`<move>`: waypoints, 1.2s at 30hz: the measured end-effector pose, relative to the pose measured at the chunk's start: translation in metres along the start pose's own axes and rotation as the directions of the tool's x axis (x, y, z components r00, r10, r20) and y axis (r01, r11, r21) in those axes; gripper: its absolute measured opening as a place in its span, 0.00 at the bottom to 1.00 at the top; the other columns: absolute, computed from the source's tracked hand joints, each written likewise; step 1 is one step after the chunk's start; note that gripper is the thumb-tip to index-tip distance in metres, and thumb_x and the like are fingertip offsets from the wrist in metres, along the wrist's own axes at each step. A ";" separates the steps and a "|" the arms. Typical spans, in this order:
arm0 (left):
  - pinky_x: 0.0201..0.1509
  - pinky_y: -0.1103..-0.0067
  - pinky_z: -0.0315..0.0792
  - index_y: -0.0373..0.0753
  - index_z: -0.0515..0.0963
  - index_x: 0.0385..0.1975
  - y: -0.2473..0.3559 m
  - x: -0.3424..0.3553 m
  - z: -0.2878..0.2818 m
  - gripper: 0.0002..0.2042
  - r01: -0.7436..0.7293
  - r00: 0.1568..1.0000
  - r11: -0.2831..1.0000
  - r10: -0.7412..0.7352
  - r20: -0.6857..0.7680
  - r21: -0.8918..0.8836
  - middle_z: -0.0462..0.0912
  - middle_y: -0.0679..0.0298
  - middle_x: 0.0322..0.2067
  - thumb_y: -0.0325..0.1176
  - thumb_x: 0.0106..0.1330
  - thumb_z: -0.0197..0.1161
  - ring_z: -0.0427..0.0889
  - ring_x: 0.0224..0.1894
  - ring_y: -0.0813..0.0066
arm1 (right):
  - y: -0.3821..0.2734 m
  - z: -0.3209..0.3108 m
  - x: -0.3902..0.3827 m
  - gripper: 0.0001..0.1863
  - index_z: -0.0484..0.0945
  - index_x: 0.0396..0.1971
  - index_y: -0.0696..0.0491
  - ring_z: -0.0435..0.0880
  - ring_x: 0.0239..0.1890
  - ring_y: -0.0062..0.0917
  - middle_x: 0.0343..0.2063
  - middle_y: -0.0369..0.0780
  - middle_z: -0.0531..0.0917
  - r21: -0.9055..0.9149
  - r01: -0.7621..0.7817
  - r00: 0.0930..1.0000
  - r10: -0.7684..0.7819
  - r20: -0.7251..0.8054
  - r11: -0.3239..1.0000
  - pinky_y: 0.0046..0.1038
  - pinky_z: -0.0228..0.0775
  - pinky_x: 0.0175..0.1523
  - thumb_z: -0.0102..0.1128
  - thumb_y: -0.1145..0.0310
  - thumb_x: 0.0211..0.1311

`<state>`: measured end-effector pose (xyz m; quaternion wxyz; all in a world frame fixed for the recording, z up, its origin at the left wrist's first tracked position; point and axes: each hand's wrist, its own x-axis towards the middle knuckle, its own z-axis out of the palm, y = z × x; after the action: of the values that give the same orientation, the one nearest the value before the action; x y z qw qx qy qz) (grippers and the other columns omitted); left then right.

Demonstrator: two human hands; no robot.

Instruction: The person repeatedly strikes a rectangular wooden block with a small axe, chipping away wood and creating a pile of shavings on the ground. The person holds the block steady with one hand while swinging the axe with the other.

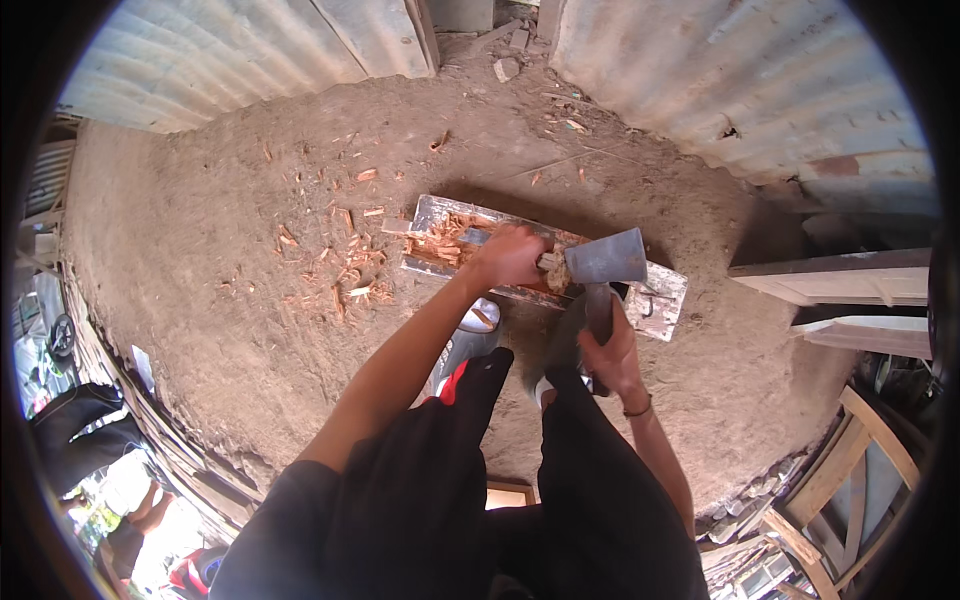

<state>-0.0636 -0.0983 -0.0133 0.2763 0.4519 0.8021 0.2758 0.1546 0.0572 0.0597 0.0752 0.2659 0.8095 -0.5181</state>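
Observation:
My left hand (512, 257) is closed around a chisel, its flat grey blade (474, 237) pointing left into a carved hollow of the wooden board (662, 318). The board has worn white paint, and reddish chips fill its left part. Frayed wood at the chisel handle's end (553, 271) pokes out right of my left fist. My right hand (612, 350) grips the dark handle of an axe. The axe's grey metal head (608, 258) has its narrow back end at the chisel handle; whether they touch I cannot tell.
Wood chips (348, 270) lie scattered on the dirt ground left of the board. Corrugated metal sheets (250, 60) stand at the back. Wooden frames (850, 480) lean at the lower right, and a pale wooden panel (840, 275) juts in from the right. My shoes are close to the board.

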 end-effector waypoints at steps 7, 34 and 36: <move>0.48 0.59 0.81 0.41 0.87 0.42 0.002 0.003 0.001 0.27 0.027 0.999 0.998 -0.026 -0.018 0.060 0.90 0.52 0.31 0.48 0.42 0.80 0.89 0.39 0.47 | -0.015 0.022 -0.014 0.20 0.69 0.55 0.60 0.74 0.16 0.19 0.23 0.38 0.78 0.523 0.016 0.949 0.151 -0.275 0.852 0.24 0.67 0.21 0.59 0.78 0.64; 0.40 0.58 0.79 0.42 0.82 0.42 -0.006 -0.018 0.013 0.24 0.047 0.956 0.999 -0.047 -0.290 -0.005 0.90 0.53 0.32 0.45 0.46 0.81 0.89 0.35 0.49 | -0.032 -0.014 -0.004 0.31 0.67 0.65 0.65 0.85 0.32 0.39 0.34 0.50 0.84 0.223 -0.156 0.988 0.150 0.044 0.962 0.35 0.77 0.38 0.63 0.74 0.61; 0.38 0.60 0.79 0.43 0.82 0.42 -0.014 -0.018 0.027 0.20 0.016 0.928 0.999 -0.003 -0.372 0.030 0.89 0.55 0.31 0.40 0.49 0.78 0.89 0.35 0.50 | -0.045 -0.012 -0.009 0.28 0.66 0.64 0.63 0.82 0.20 0.30 0.27 0.44 0.82 0.382 -0.224 0.975 0.209 0.080 0.896 0.30 0.74 0.25 0.59 0.78 0.64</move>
<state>-0.0449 -0.1152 -0.0388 0.1133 0.3920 0.8465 0.3420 0.1418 0.0501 0.1046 0.0930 0.3544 0.6543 -0.6616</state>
